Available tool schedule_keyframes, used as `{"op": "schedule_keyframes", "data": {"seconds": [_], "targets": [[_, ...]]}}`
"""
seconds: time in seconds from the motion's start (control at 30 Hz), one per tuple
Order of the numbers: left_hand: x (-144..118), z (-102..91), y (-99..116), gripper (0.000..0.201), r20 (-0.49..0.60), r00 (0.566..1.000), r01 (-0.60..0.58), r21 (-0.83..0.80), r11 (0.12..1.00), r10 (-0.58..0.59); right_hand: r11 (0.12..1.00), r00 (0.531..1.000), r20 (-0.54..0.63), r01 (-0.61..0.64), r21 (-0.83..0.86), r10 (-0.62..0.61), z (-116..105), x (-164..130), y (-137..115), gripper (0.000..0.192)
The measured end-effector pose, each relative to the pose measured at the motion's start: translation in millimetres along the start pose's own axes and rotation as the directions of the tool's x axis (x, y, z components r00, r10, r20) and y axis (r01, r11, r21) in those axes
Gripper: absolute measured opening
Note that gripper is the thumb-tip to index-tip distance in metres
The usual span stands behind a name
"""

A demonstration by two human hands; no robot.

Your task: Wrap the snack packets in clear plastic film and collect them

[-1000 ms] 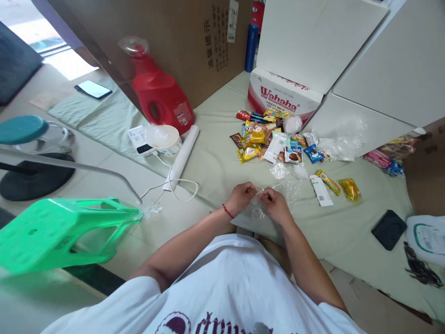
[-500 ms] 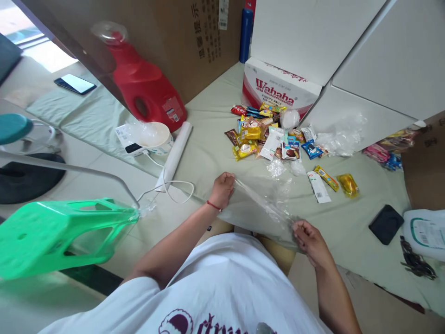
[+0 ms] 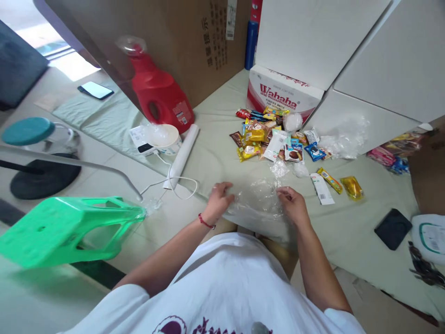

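Note:
A clear plastic bag point(image 3: 257, 199) lies spread over the pale green mat point(image 3: 215, 157) just in front of me. My left hand point(image 3: 219, 200) holds its left edge, a red cord around the wrist. My right hand point(image 3: 293, 204) grips the bag's right side. Beyond the bag sits a pile of wrapped snacks point(image 3: 267, 139). To the right of that pile lie a white sachet point(image 3: 321, 189), a striped yellow bar point(image 3: 329, 180) and a golden packet point(image 3: 352, 187).
A red detergent jug point(image 3: 158, 93) and a white bowl point(image 3: 162, 138) with a charger cable point(image 3: 174, 183) stand at the left. A Wahaha carton point(image 3: 281, 93) and white panels are behind the snacks. A green stool point(image 3: 69, 229) lies tipped at the lower left. A black pouch point(image 3: 392, 228) rests at the right.
My hands first pinched the bag together, then pulled it out wide with the right hand drawn back toward me. Now both hands are level again with the bag spread between them.

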State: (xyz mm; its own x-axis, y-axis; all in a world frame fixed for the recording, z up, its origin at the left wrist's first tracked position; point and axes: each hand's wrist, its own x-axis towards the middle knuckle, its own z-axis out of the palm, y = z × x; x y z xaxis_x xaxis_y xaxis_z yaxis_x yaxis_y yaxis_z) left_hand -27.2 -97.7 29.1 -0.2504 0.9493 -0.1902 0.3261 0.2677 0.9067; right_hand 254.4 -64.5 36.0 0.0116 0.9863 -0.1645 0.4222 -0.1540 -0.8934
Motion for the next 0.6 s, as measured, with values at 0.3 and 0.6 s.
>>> {"op": "schedule_keyframes", "data": {"seconds": [0.3, 0.6], "targets": [[41, 37.6, 41, 0.037, 0.219, 0.97, -0.1, -0.042, 0.994, 0.107, 0.982, 0.973, 0.141, 0.174, 0.07, -0.182, 21, 12, -27, 0.032], [58, 38.4, 15, 0.024, -0.038, 0.998, 0.058, 0.095, 0.994, -0.055, 0.988, 0.978, -0.146, -0.147, 0.039, 0.151, -27, 26, 34, 0.041]]}}
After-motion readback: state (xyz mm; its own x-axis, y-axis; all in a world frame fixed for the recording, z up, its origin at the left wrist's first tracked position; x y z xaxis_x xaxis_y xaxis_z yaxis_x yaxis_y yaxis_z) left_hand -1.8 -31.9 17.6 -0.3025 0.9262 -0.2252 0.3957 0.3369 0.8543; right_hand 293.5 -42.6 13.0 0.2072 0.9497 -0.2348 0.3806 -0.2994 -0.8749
